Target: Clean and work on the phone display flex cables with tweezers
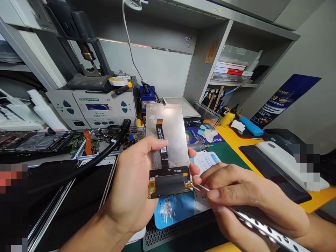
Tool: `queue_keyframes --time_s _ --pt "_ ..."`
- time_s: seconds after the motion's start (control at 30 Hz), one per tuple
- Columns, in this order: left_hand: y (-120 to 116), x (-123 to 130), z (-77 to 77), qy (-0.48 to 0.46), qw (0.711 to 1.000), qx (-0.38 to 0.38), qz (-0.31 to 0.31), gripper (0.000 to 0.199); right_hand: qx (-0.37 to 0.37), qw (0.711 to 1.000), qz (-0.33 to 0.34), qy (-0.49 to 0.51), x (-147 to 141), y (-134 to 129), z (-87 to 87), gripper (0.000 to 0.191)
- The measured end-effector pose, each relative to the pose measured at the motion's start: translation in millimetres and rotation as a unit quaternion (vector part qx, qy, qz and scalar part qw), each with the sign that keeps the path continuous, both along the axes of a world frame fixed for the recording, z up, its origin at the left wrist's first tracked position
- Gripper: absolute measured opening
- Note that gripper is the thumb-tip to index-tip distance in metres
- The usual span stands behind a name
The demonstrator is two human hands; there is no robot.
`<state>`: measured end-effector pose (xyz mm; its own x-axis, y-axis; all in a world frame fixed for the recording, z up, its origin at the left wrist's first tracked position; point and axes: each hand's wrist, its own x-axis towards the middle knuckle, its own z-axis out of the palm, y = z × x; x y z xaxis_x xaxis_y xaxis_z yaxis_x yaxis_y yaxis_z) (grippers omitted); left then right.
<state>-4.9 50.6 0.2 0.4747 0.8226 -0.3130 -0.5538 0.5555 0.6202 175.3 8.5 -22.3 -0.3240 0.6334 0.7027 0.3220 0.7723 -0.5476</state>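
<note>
My left hand [131, 175] is closed around a phone display panel [175, 136], its silvery back turned towards me. The thumb presses on a dark flex cable [164, 159] that runs down the panel's middle, and the fingertips show along the right edge. A black strip with gold contacts crosses the panel's lower end. Metal tweezers [258, 220] with a perforated handle sit pinched in my right hand [236, 196]. Their tips are at the panel's lower right corner; whether they touch it I cannot tell.
Behind stands a hot-air rework station [101, 108], its black hose [105, 157] crossing the left side over phone parts. Below the panel lies a blue-and-white packet [174, 210] on a perforated black mat [168, 236]. At right are a yellow bottle [228, 119] and a spray can [285, 101].
</note>
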Motion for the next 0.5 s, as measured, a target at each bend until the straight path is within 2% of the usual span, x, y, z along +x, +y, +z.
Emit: queue_keyframes --time_s 0.17,0.5 --pt "4 -1 -1.8 -0.026 0.999 -0.008 -0.028 0.05 0.006 1.0 -0.005 0.007 0 -6 3.5 0.048" --pt "8 -2 -10.7 -0.088 0.994 -0.065 -0.024 0.04 0.061 0.992 0.07 -0.089 11 6 14.4 0.046"
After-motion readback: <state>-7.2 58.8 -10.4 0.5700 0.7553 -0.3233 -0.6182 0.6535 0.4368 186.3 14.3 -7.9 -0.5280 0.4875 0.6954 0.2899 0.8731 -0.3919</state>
